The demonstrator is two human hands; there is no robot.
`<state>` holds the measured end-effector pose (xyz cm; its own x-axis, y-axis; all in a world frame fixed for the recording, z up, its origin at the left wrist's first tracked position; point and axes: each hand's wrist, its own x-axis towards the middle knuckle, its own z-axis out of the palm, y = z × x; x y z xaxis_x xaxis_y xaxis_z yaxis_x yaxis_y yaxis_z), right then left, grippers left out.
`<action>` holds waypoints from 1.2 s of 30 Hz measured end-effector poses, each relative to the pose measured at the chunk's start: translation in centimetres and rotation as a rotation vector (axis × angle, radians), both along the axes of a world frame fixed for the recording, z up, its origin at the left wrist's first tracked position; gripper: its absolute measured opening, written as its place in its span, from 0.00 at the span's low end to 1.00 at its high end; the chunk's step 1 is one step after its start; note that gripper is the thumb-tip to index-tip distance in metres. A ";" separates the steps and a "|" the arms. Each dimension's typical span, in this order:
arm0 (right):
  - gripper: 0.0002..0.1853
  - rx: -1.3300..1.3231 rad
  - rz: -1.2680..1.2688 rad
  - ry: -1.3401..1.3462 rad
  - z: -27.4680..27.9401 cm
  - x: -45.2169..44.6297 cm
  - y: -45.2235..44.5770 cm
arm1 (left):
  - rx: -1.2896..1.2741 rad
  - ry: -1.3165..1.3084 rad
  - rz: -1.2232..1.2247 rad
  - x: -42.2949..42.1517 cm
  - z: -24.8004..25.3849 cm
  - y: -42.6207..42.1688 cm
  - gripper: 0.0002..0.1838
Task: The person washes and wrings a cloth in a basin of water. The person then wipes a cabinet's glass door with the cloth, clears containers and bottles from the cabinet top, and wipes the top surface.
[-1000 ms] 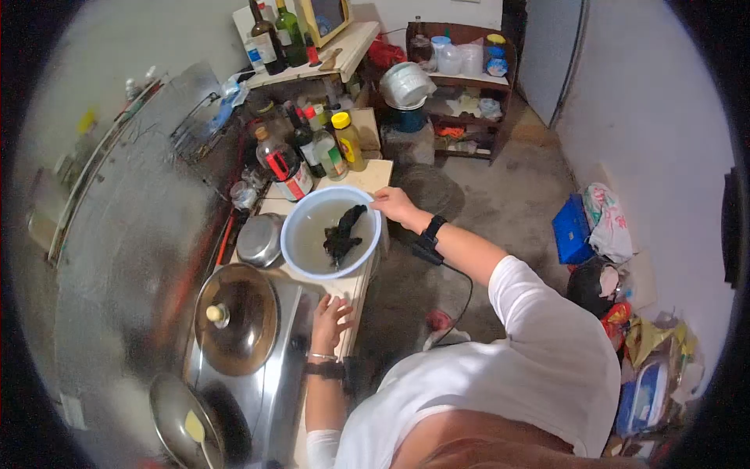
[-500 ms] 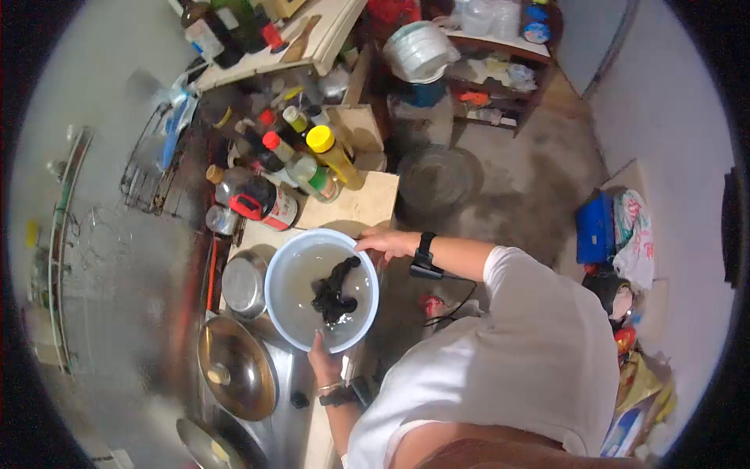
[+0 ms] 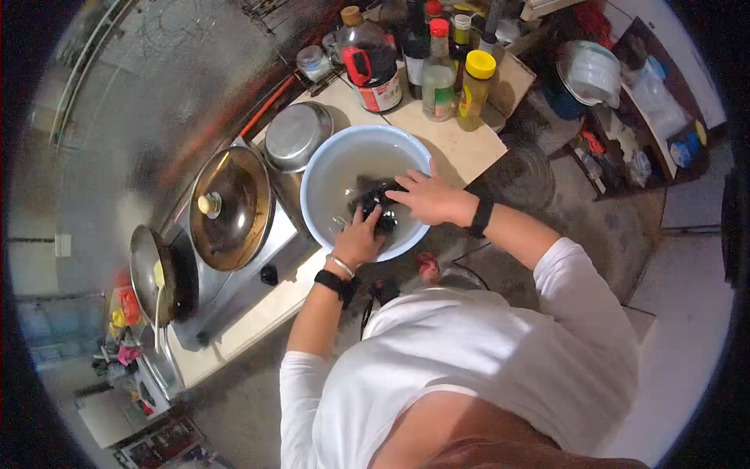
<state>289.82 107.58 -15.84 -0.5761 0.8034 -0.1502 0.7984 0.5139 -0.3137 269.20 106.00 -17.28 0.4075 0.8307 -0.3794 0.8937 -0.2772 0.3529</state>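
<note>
A light-blue plastic basin (image 3: 314, 209) holding cloudy water stands at the counter's edge in front of me. In the water lies a limp black bundle (image 3: 364, 202) that looks like wet cloth; my hands partly cover it. My left hand (image 3: 358, 239) reaches over the near rim, its fingers apart and their tips at the black bundle. From the right, my right hand (image 3: 430, 197) comes in over the rim with fingers spread, the tips at the bundle's right side. Neither hand is closed round it.
Left of the basin are a metal bowl (image 3: 298, 139), a lidded wok (image 3: 242, 227) on the stove and another pan (image 3: 148, 262) with a ladle. Behind stand a dark sauce jug (image 3: 379, 87), a yellow-capped bottle (image 3: 473, 92) and more bottles. A shelf (image 3: 637, 133) stands at the right.
Both hands have moved from the basin's rim inward to the black bundle. The view has turned, so the basin and counter appear rotated, and the stove shows more fully.
</note>
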 end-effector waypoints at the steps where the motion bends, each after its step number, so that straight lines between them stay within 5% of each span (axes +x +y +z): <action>1: 0.23 0.000 0.003 -0.004 0.3 -0.3 0.1 | -0.013 -0.021 -0.051 -0.3 -0.8 0.5 0.35; 6: 0.26 -0.181 0.020 -0.453 0.1 -2.7 0.6 | 0.050 0.020 -0.109 -0.4 -2.8 1.4 0.22; 10: 0.22 -0.216 -0.025 -0.536 -1.6 -4.3 0.6 | 0.085 -0.077 -0.067 -1.1 -6.2 3.2 0.17; 12: 0.20 -0.298 -0.216 -0.083 -3.6 -4.6 0.9 | -0.246 -0.450 0.098 -2.2 -7.3 4.5 0.12; 13: 0.18 -0.275 -0.282 0.009 -3.6 -5.0 1.1 | -0.564 -0.720 0.474 -2.2 -7.3 4.5 0.11; 14: 0.16 -0.256 -0.333 0.111 -4.0 -5.5 1.2 | -0.650 -0.953 0.704 -1.2 -1.5 2.8 0.12; 15: 0.18 -0.212 -0.272 0.296 -5.5 -5.5 1.8 | -0.755 -1.147 0.827 -1.8 -4.3 3.4 0.15; 16: 0.20 -0.179 -0.198 0.480 -7.0 -5.6 2.6 | -0.759 -1.247 0.839 -1.7 -4.4 3.4 0.17; 18: 0.15 -0.725 -0.408 1.071 -4.5 -6.7 1.9 | -0.773 -1.390 0.727 -1.7 -6.2 4.2 0.17; 20: 0.12 -0.839 -0.785 1.132 -6.0 -6.2 3.0 | -0.871 -1.584 0.704 -1.4 -0.9 2.4 0.16; 21: 0.11 -0.696 -0.753 1.187 -2.5 -7.6 1.9 | -0.816 -1.524 0.815 -1.0 -2.3 3.0 0.16; 22: 0.08 -0.595 -0.834 1.133 -1.4 -8.2 1.6 | -0.992 -1.750 0.647 -0.8 -0.1 2.2 0.17; 23: 0.07 -0.589 -0.874 1.136 0.8 -9.5 0.8 | -0.633 -1.612 0.767 -1.0 1.6 1.1 0.18; 24: 0.08 -0.481 -0.710 1.182 -1.5 -9.2 1.5 | -0.791 -1.784 0.704 -0.1 -0.8 3.0 0.18; 27: 0.08 -0.272 -0.561 1.002 -5.5 -8.4 2.7 | -0.552 -1.624 0.767 1.2 -5.2 5.7 0.20; 30: 0.09 -0.166 -0.517 0.867 -7.1 -8.0 5.0 | -0.076 -1.020 0.730 1.9 -4.0 6.0 0.21; 31: 0.09 -0.087 -0.539 0.845 -8.1 -7.3 5.9 | -0.064 -1.039 0.746 1.9 -4.6 6.6 0.21; 33: 0.11 -0.015 -0.463 0.735 -9.6 -6.0 7.5 | 0.037 -0.682 0.468 2.1 -5.9 7.9 0.22; 36: 0.12 -0.020 -0.381 0.610 -10.0 -4.8 9.0 | -0.027 -0.900 0.578 1.9 -5.6 6.8 0.23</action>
